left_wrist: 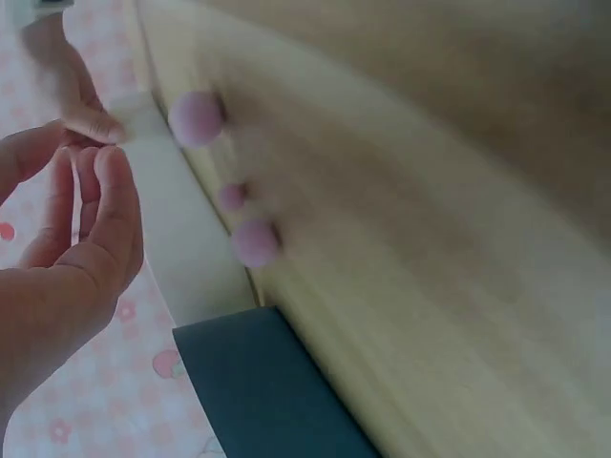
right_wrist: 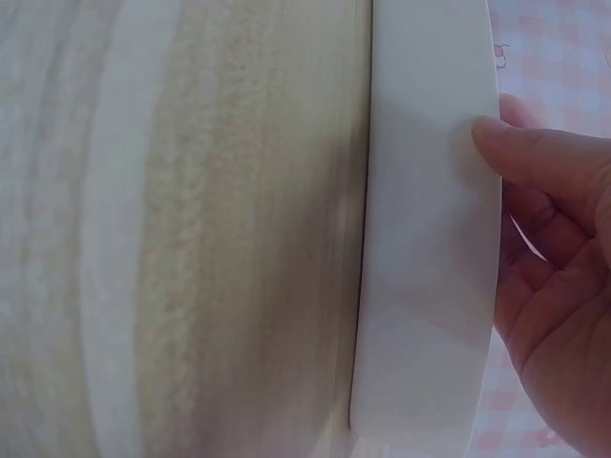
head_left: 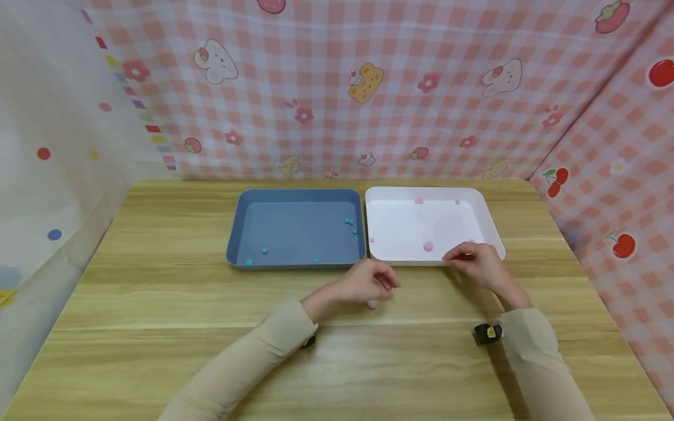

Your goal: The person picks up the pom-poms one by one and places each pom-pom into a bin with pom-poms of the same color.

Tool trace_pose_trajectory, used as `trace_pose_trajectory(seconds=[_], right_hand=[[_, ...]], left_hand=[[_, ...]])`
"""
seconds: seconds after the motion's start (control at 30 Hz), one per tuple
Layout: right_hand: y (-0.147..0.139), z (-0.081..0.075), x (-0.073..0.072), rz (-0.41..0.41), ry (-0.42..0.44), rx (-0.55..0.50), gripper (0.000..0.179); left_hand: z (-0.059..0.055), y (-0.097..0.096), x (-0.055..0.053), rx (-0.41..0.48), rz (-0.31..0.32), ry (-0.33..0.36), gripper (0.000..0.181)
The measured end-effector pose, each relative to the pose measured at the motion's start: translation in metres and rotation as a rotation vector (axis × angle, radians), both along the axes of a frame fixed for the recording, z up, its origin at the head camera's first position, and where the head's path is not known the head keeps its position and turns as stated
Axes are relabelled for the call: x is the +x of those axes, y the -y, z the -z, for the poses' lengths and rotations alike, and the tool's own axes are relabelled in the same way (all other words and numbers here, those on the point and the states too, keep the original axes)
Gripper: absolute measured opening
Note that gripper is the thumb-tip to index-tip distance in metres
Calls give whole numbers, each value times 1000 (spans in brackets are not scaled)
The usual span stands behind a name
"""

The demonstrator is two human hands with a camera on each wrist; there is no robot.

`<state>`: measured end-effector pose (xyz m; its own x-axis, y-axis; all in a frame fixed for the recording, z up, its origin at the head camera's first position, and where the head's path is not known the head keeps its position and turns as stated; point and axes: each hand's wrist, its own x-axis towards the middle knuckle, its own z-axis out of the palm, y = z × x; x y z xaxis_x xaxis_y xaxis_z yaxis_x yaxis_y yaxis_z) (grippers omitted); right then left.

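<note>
My right hand (head_left: 481,269) is at the front rim of the white tray (head_left: 405,256). In the right wrist view its thumb (right_wrist: 535,153) lies on the tray's outer wall, with the other fingers behind the rim, pinching it. Pink balls, among them a larger one (head_left: 429,246), lie scattered inside that tray. My left hand (head_left: 368,280) hovers before the gap between the trays, fingers loosely bent, nothing between them. A pink ball (head_left: 372,304) shows under it. The left wrist view has three pink balls on the table, including a large one (left_wrist: 196,119) and a small one (left_wrist: 232,197).
Left of the white tray stands a blue-grey tray (head_left: 295,266) with several small teal balls (head_left: 265,251) in it. Both rest near the back of the wooden table (head_left: 158,327). A checked pink curtain (head_left: 326,88) hangs behind; further cloth hangs at both sides.
</note>
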<state>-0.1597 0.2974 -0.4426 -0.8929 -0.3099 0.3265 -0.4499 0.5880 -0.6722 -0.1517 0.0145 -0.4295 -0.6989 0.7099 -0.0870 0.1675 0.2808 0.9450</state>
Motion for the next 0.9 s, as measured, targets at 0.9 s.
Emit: trace_pose_trajectory(seconds=[0.9], right_hand=[[0,1,0,25,39,42,17]], left_hand=[[18,11,9,-209,192,-529,27]])
